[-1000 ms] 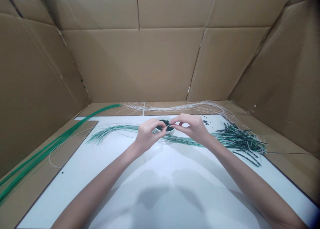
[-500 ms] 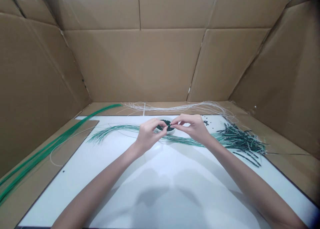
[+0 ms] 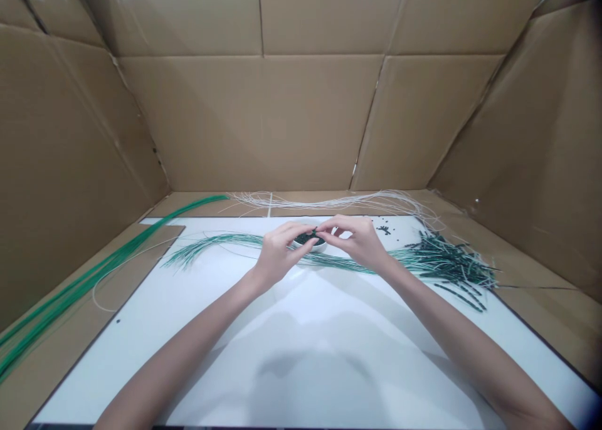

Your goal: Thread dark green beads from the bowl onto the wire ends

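Observation:
A small white bowl (image 3: 320, 248) of dark green beads (image 3: 305, 237) stands near the far edge of the white board. Over its left side is my left hand (image 3: 277, 251), fingers pinched toward the fingertips of my right hand (image 3: 355, 239). Both hands are closed on something small and dark above the beads, too small to make out. Long green strands (image 3: 338, 264) run beneath my hands. They lead right to a pile of dark, bead-covered strand ends (image 3: 451, 261), with several separate beaded pieces in front of it.
Green strands (image 3: 103, 264) lie along the left on cardboard. White strands (image 3: 320, 203) stretch behind the white board (image 3: 207, 367). Loose dark beads (image 3: 384, 229) lie right of the bowl. Cardboard walls (image 3: 305, 123) enclose the back and sides.
My right hand has shifted slightly left, and its fingertips now sit closer to those of my left hand. The view has moved a little.

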Action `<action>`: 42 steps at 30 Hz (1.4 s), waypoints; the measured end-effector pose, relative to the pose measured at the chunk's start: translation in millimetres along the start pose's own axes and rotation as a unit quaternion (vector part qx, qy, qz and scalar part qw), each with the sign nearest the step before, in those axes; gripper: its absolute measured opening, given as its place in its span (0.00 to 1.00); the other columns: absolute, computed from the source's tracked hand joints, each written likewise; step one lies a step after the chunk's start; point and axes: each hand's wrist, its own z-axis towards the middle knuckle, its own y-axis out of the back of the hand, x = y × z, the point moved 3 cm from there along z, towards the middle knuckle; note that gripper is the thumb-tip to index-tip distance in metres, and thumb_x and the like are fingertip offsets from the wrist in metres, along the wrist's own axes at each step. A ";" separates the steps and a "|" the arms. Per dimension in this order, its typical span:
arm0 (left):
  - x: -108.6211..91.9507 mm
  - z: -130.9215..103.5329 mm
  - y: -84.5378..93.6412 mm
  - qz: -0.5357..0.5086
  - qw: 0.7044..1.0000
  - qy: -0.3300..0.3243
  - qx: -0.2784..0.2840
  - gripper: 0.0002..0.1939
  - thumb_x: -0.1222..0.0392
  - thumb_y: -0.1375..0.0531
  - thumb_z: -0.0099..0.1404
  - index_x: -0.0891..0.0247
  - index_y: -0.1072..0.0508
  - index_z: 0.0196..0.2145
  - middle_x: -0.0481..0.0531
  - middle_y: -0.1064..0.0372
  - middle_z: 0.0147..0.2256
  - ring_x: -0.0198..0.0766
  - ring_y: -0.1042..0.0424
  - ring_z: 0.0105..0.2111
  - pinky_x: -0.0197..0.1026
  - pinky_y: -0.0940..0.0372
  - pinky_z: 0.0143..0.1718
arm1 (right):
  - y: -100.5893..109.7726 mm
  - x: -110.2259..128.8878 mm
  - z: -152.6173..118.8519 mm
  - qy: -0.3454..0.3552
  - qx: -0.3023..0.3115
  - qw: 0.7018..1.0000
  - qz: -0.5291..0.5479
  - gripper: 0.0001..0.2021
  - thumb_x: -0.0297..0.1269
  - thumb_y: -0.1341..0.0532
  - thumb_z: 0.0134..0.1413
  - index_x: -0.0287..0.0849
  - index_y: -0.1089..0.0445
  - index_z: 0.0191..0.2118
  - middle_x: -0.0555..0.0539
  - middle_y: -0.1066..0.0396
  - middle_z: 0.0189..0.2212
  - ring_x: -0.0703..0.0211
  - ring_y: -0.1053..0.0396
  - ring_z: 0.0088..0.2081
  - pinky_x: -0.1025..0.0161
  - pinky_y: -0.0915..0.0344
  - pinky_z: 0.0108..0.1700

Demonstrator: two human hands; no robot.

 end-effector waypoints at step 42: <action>3.1 0.2 3.2 -0.026 0.997 0.065 -0.042 0.03 0.64 0.42 0.56 0.65 0.29 0.27 0.49 0.33 0.25 0.28 0.43 0.22 0.32 0.46 0.22 | -5.5 -8.0 -2.9 -0.116 -0.052 0.983 0.129 0.05 0.35 0.34 0.38 0.40 0.26 0.25 0.49 0.26 0.23 0.63 0.31 0.25 0.66 0.31 0.28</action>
